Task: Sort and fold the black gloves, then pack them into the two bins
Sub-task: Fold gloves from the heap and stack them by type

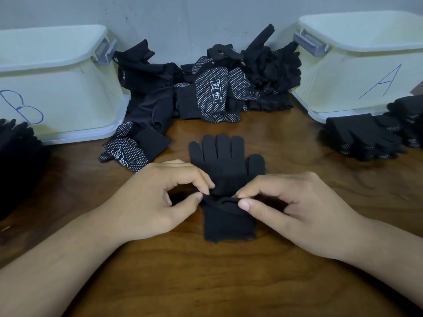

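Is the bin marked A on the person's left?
No, bin A stands on the right; bin B is on the left.

a dark brown wooden table (206, 282) (grain showing) runs back to a plain grey wall (183, 17).

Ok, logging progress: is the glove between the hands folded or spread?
Mostly spread: the glove lies flat, full length, on the table; left hand and right hand pinch a ridge at its wrist.
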